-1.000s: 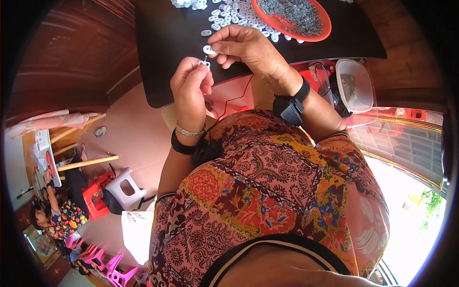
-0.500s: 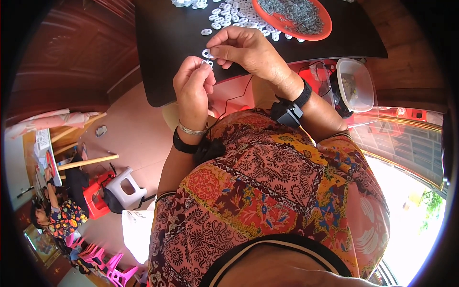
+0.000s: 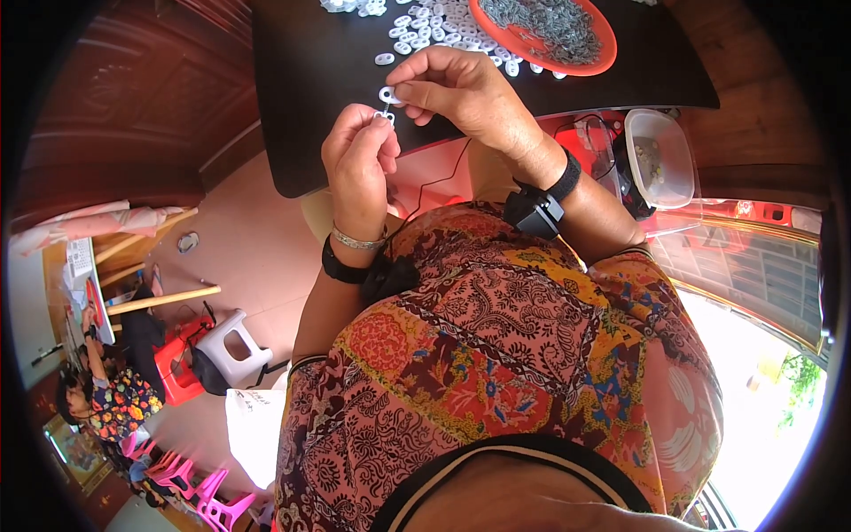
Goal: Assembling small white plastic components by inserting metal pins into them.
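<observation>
We saw two small white pieces between the hands, above the near part of the dark table (image 3: 306, 97): the far piece (image 3: 387, 94) showed a round hole, and the near piece (image 3: 385, 117) showed small loops at its end. A thin grey part (image 3: 386, 107) ran between them, too small for us to make out how it was joined. The right hand (image 3: 465, 93) came in from the right with its palm turned left, thumb and forefinger pinched on the far piece, the other fingers curled beneath. The left hand (image 3: 359, 152) stood upright, nearer to us, its thumb pressed against the bent forefinger and gripping the near piece. We had both forearms angled inward, the right one crossing the table's near edge. On the far side, loose white pieces (image 3: 433, 34) lay in a spread, and just right of them sat the red dish (image 3: 610, 55) of grey metal parts. Dark tabletop gave us room left of the hands, out to the left edge and the rounded near corner; right of the right hand, more tabletop reached the right edge.
</observation>
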Tool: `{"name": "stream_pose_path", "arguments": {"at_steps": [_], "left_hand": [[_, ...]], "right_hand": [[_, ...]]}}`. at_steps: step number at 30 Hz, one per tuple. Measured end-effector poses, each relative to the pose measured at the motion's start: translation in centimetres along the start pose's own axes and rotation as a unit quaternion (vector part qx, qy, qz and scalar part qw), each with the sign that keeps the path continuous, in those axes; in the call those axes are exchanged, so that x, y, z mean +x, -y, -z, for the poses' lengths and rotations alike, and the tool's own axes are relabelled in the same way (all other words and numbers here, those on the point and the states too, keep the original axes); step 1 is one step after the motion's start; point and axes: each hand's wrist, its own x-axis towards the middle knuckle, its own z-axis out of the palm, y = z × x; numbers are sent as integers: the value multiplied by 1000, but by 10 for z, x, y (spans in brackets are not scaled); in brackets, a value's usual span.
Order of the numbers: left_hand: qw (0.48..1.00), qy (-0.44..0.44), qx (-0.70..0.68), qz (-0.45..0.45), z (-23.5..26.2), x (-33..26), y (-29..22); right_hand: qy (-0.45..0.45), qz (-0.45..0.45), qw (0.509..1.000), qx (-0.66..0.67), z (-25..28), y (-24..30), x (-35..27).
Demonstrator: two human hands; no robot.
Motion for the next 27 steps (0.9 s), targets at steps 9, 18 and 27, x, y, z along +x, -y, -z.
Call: {"name": "stream_pose_path", "arguments": {"at_steps": [9, 18, 27], "left_hand": [[1000, 9, 2, -14, 0, -1, 1], [1000, 9, 3, -9, 0, 0, 0], [1000, 8, 12, -9, 2, 1, 0]], "right_hand": [[-7, 12, 1000, -14, -1, -4, 0], [8, -102, 989, 107, 6, -6, 5], [1, -55, 998, 42, 0, 0, 3]]}}
